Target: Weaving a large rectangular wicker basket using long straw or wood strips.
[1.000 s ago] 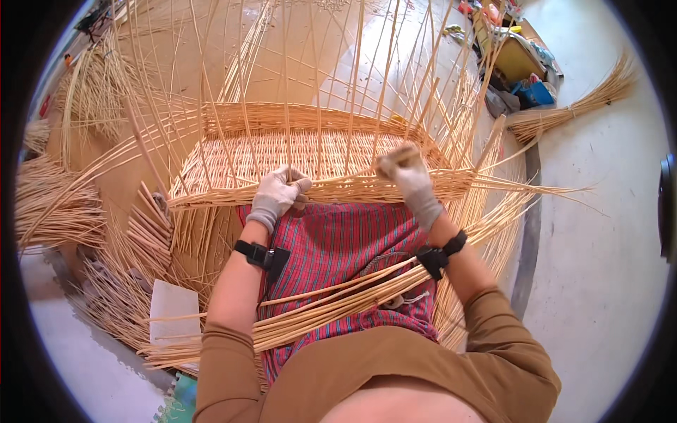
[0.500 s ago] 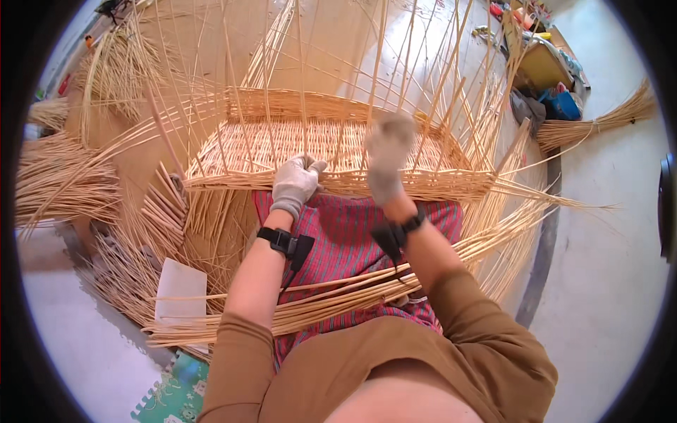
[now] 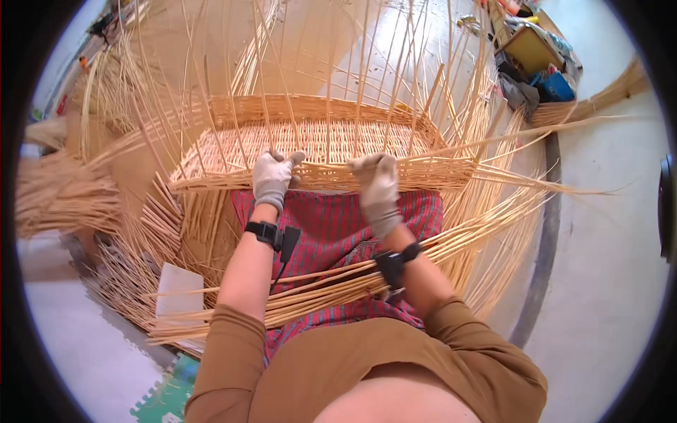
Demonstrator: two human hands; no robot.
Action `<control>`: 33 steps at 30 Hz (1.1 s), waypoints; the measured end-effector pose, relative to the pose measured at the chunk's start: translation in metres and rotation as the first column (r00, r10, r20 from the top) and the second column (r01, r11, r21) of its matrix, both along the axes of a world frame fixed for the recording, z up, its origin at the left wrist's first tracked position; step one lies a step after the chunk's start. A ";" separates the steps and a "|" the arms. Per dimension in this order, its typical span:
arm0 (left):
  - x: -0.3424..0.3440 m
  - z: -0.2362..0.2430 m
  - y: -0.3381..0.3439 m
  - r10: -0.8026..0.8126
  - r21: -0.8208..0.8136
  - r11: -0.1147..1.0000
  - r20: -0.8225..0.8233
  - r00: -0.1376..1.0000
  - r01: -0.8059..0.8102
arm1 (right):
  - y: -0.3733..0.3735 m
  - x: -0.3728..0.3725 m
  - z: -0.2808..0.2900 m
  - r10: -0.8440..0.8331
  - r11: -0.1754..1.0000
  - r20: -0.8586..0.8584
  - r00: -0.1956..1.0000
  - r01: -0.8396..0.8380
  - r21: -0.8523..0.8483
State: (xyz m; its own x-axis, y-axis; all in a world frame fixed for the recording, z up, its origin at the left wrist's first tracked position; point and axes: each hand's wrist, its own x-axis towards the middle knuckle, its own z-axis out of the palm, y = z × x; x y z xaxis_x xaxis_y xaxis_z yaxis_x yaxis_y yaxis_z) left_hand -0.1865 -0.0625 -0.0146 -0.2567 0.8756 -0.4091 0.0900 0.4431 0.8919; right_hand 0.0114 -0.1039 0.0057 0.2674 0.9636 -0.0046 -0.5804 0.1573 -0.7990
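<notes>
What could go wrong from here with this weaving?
The long rod stretching rightward near the right hand might kink if bent sharply. The loose bundle of rods across the lap could slip or catch on a forearm. The left hand, at the near rim of the basket, might get poked by a rod end.

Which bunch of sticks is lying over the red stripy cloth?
The long, pale bunch between the basket and the person's belly. It alone crosses the red striped cloth; the far-left bunch and upper-right bunch lie away from it.
</notes>
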 end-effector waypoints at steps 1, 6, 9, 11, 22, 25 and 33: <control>-0.001 0.003 -0.001 -0.019 0.004 1.000 -0.088 0.996 0.019 | 0.005 0.033 -0.008 -0.023 0.986 0.165 0.986 0.049 -0.158; 0.036 -0.003 0.009 -0.124 0.326 0.925 -0.229 0.965 0.196 | 0.006 0.144 -0.041 -0.174 0.965 0.096 0.980 0.189 -0.182; 0.060 -0.015 0.018 -0.510 -0.092 0.843 0.177 0.841 0.530 | 0.016 0.137 0.001 0.029 0.981 0.264 0.964 0.023 -0.192; 0.068 -0.022 0.017 -0.406 -0.019 0.907 0.230 0.884 0.422 | 0.051 0.111 0.039 0.094 0.988 0.539 0.837 -0.013 -0.152; 0.068 -0.011 0.011 -0.368 -0.019 0.925 0.190 0.910 0.378 | 0.244 -0.018 -0.022 0.048 0.940 0.709 0.704 -0.271 0.206; 0.061 -0.017 0.011 -0.443 0.065 0.895 0.241 0.863 0.442 | 0.179 0.002 0.004 -0.058 0.947 0.282 0.958 -0.037 0.318; 0.075 -0.010 -0.006 -0.332 0.165 0.931 0.009 0.943 0.326 | 0.140 0.046 0.027 0.039 0.898 0.952 0.304 -0.428 0.100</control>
